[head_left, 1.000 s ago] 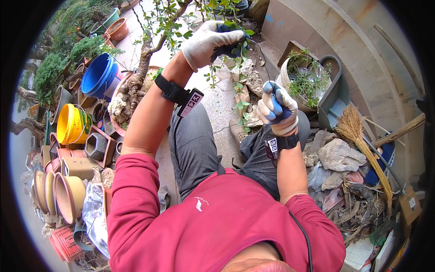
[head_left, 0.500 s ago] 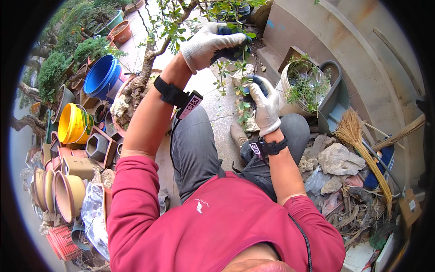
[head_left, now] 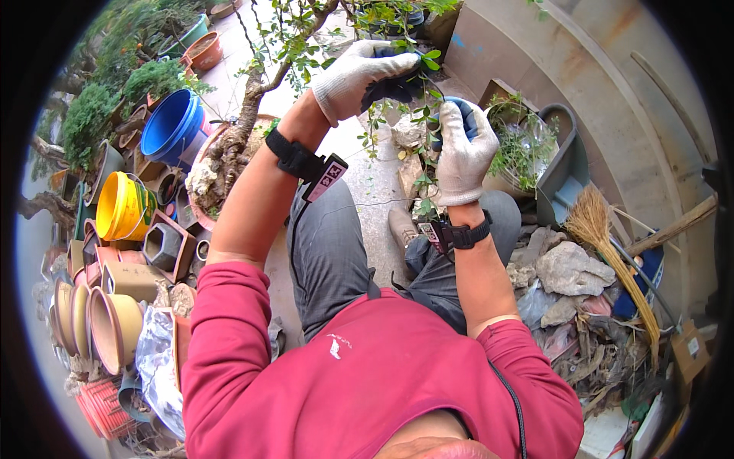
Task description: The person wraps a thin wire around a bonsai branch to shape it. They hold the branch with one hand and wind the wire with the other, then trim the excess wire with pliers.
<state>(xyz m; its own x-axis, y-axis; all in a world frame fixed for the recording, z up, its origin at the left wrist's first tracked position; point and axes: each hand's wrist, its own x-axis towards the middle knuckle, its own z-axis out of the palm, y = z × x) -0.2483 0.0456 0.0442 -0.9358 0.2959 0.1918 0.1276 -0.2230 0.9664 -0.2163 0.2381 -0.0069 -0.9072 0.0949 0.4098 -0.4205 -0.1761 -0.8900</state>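
A small tree [head_left: 248, 107] in a round pot carries leafy branches. My left hand [head_left: 367, 80], in a white glove with dark palm, is closed on a hanging leafy shoot [head_left: 424, 115] near the top. My right hand [head_left: 462, 149], similarly gloved, is closed at the same shoot, lower and to the right; its fingertips are partly hidden, so exactly what they pinch is unclear. A thin wire [head_left: 352, 205] stretches across below my hands, above my knees.
At left are stacked pots [head_left: 115, 329], a blue bucket [head_left: 164, 130], a yellow bucket [head_left: 115, 206] and other potted plants. At right are a white bucket with greenery [head_left: 520, 145], a dustpan [head_left: 554, 199], a straw broom [head_left: 600, 237], rocks [head_left: 573, 268] and debris beside a wall [head_left: 627, 92].
My right hand has risen toward my left and turned so the glove's white back shows. My left hand stays at the shoot, moved slightly rightward. The wire now lies across below my hands.
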